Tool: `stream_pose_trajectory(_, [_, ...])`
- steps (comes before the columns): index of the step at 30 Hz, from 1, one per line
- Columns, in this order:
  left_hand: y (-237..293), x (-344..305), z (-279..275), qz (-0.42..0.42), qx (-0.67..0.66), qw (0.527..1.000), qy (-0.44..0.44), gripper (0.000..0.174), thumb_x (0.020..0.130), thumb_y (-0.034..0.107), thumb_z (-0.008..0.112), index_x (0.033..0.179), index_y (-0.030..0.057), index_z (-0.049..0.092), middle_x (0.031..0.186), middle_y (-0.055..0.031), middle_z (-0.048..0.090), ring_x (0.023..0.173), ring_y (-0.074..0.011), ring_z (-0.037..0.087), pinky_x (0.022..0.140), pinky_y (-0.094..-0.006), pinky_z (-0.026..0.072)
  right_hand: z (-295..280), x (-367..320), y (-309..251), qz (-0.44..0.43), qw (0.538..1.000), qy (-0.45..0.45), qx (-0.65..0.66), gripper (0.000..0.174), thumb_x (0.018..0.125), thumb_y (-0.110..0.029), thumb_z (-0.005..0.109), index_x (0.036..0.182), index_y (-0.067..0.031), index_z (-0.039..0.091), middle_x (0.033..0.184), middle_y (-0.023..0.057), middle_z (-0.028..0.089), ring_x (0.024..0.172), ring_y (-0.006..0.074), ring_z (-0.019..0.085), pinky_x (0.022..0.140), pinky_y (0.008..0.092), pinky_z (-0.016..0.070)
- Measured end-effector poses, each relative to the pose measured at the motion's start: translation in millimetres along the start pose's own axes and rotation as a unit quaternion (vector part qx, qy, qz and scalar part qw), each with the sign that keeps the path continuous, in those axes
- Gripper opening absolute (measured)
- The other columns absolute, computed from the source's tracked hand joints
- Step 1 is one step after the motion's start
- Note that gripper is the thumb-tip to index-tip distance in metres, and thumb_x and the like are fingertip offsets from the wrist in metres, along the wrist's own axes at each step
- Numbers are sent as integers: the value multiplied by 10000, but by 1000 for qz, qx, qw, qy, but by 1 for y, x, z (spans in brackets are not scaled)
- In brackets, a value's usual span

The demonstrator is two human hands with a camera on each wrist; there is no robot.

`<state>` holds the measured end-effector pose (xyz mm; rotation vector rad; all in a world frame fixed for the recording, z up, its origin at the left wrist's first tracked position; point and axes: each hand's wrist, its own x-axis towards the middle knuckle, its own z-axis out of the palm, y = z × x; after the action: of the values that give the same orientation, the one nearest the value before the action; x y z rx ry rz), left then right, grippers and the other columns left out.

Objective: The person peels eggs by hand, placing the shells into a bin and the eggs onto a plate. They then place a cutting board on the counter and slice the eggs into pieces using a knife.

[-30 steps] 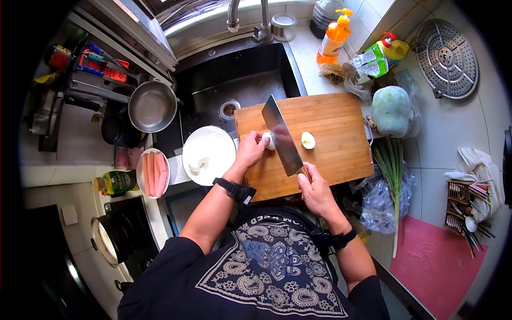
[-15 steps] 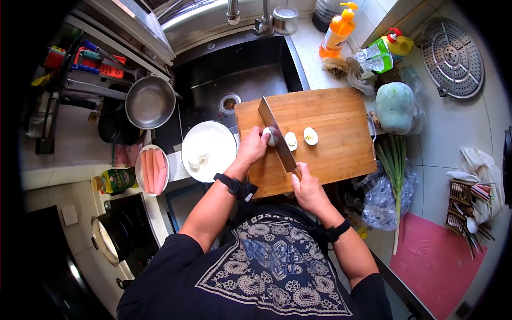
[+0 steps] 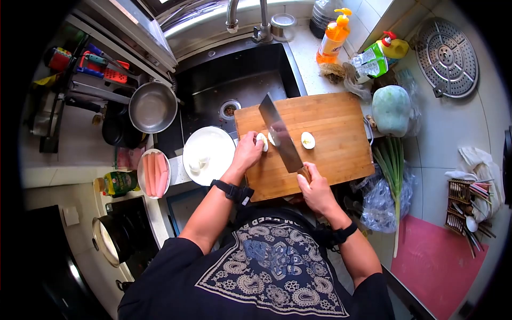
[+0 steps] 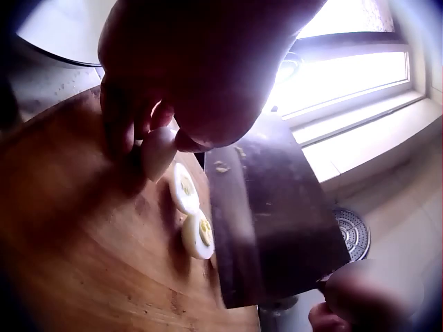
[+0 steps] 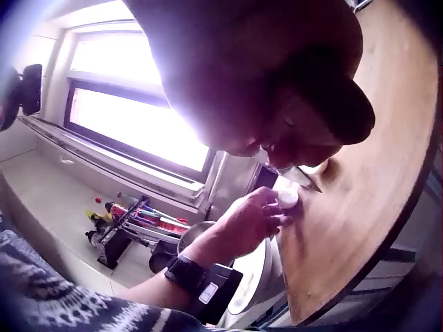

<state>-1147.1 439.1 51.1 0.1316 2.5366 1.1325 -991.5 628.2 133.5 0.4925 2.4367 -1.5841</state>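
My right hand (image 3: 316, 186) grips the wooden handle of a broad cleaver (image 3: 280, 133), its blade slanting across the cutting board (image 3: 341, 117). At the board's left side, my left hand (image 3: 249, 151) holds a piece of peeled boiled egg (image 4: 159, 153) in its fingertips. Close beside that lies an egg piece (image 3: 272, 138), partly covered by the blade in the head view. The left wrist view shows two yolk-bearing pieces, a nearer egg piece (image 4: 198, 235) touching a farther one (image 4: 185, 190). Right of the blade, a cut egg half (image 3: 308, 140) lies yolk up.
Left of the board, a white plate (image 3: 208, 138) holds peeled eggs, and a smaller dish (image 3: 140, 176) holds pink sausages. The black sink (image 3: 240, 69) lies behind. On the right are a pale green melon (image 3: 391, 112), scallions (image 3: 391, 165) and an orange soap bottle (image 3: 333, 40).
The cleaver came down beside the left hand's egg, then shifted back right. A cut piece now shows between the left fingers and the blade. The left hand has drawn slightly left.
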Motion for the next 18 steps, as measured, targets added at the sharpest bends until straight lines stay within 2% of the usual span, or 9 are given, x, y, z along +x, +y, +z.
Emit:
stream_pose_trajectory(3, [-13, 1, 5, 12, 5, 1000, 28, 347, 876, 207, 525, 1120, -32, 588, 1045, -227, 643, 990, -360, 620, 880, -398, 479, -11, 4, 16, -19, 997, 3, 73, 423, 940, -204, 568, 1296, -7, 451, 818, 173, 651, 667, 301, 650, 627, 382, 510])
stream_pose_trajectory(4, [-20, 2, 10, 3, -11, 1000, 25, 345, 875, 204, 524, 1119, -32, 588, 1041, -228, 644, 988, -360, 621, 882, -401, 479, -24, -1, -4, 56, 987, -36, 147, 434, 955, -194, 562, 1319, 8, 439, 780, 71, 614, 576, 148, 575, 533, 305, 476])
stream_pose_trajectory(5, [-27, 5, 14, -5, -27, 999, 23, 343, 875, 201, 522, 1117, -32, 588, 1037, -229, 645, 986, -360, 621, 884, -403, 478, -30, -3, -8, 74, 974, -44, 210, 419, 962, -182, 559, 1322, 0, 444, 754, 20, 567, 543, 79, 514, 491, 238, 431])
stream_pose_trajectory(7, [-19, 2, 11, -11, -47, 999, 24, 337, 874, 195, 519, 1115, -31, 589, 1030, -231, 647, 984, -361, 622, 887, -409, 477, -40, -3, -4, 67, 966, -31, 246, 420, 961, -185, 562, 1323, -6, 449, 740, 8, 557, 529, 68, 498, 476, 230, 415])
stream_pose_trajectory(9, [-8, -3, 11, -9, -56, 998, 32, 330, 875, 189, 514, 1112, -28, 590, 1025, -234, 649, 983, -363, 623, 891, -416, 475, -53, -2, 4, 41, 990, 18, 132, 391, 954, -177, 570, 1292, -1, 482, 795, 57, 607, 596, 118, 565, 552, 280, 487])
stream_pose_trajectory(11, [-12, -2, 15, -2, -51, 998, 38, 311, 883, 184, 504, 1104, -21, 582, 1027, -248, 643, 991, -386, 612, 888, -438, 472, -64, 1, 6, -58, 987, 136, -63, 342, 921, -164, 605, 1223, -15, 542, 1026, 231, 670, 959, 337, 672, 827, 396, 515])
stream_pose_trajectory(13, [-12, -4, 9, 16, -18, 998, 56, 306, 890, 186, 500, 1107, -18, 573, 1047, -254, 633, 1008, -399, 601, 888, -445, 470, -75, 6, 22, -78, 979, 162, -94, 347, 911, -170, 616, 1223, -34, 547, 1034, 262, 657, 995, 382, 656, 807, 407, 517])
stream_pose_trajectory(14, [-15, -7, 6, 47, -5, 997, 61, 307, 898, 201, 500, 1111, -11, 562, 1080, -254, 616, 1030, -410, 583, 892, -453, 464, -81, 7, 30, -68, 977, 169, -112, 344, 908, -171, 619, 1220, -42, 551, 1029, 260, 656, 989, 385, 655, 809, 408, 516])
stream_pose_trajectory(18, [-14, -29, -31, 49, 34, 991, 118, 327, 865, 195, 583, 1141, 21, 569, 1105, -197, 608, 1037, -384, 587, 912, -429, 472, -98, 5, 58, -51, 967, 196, -157, 331, 901, -170, 622, 1207, -60, 557, 1001, 228, 666, 963, 379, 658, 805, 403, 514])
